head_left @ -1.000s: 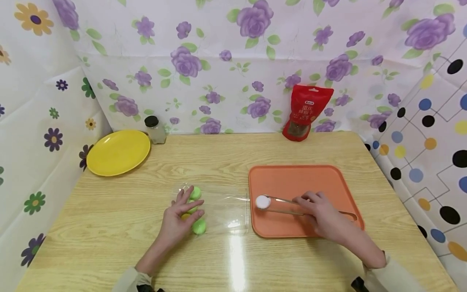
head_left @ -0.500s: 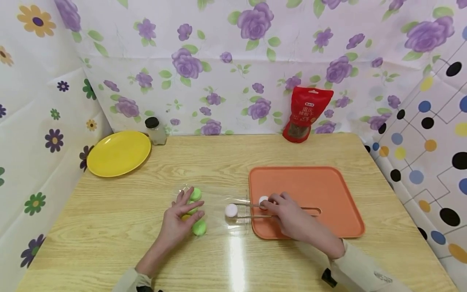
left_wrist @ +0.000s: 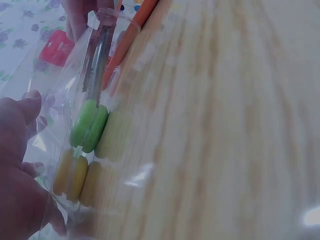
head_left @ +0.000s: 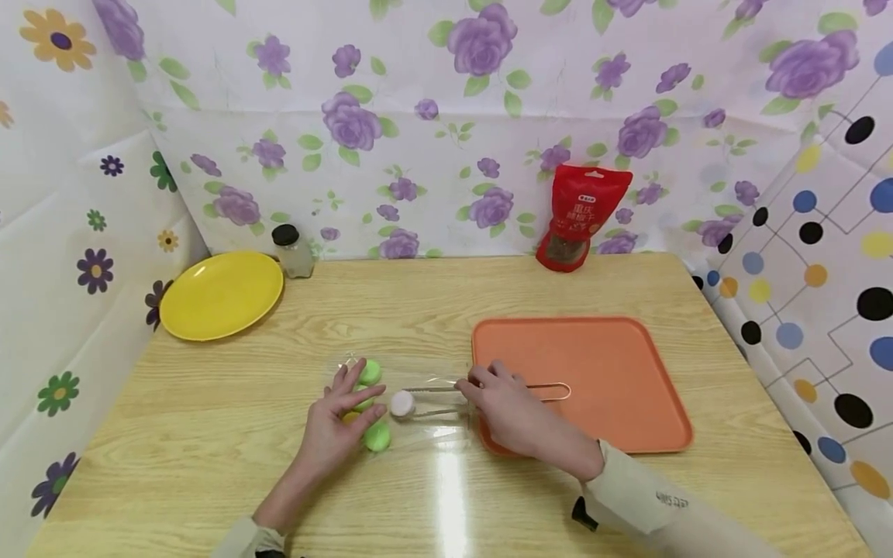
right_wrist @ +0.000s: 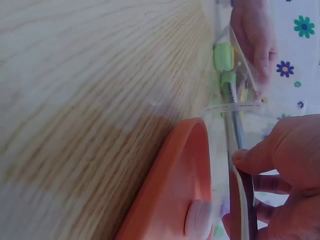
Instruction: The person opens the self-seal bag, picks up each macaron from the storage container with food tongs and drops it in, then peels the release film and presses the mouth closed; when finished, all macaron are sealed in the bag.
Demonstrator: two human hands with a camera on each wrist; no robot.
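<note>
My right hand (head_left: pixel 509 407) grips metal tongs (head_left: pixel 432 389) over the tray's left edge. At the tongs' far end sits a pale round macaron (head_left: pixel 402 404), within the outline of a clear plastic bag (head_left: pixel 446 442). Green macarons (head_left: pixel 377 436) and a yellow one (left_wrist: pixel 77 177) lie in a row at the bag's left end. Above that row my left hand (head_left: pixel 335 425) touches the bag with spread fingers, partly covering the macarons. A second pale macaron (right_wrist: pixel 198 220) lies on the orange tray (head_left: pixel 593 341); in the head view my right hand hides it.
A yellow plate (head_left: pixel 222 294) and a black-capped jar (head_left: pixel 293 252) are at the back left. A red pouch (head_left: pixel 582 217) stands at the back right. Patterned cloth (head_left: pixel 418 132) hangs behind the wooden table (head_left: pixel 391 302).
My right hand has moved left with the tongs, bringing the pale macaron from above the tray to the bag beside the green ones. My left hand has stayed in place.
</note>
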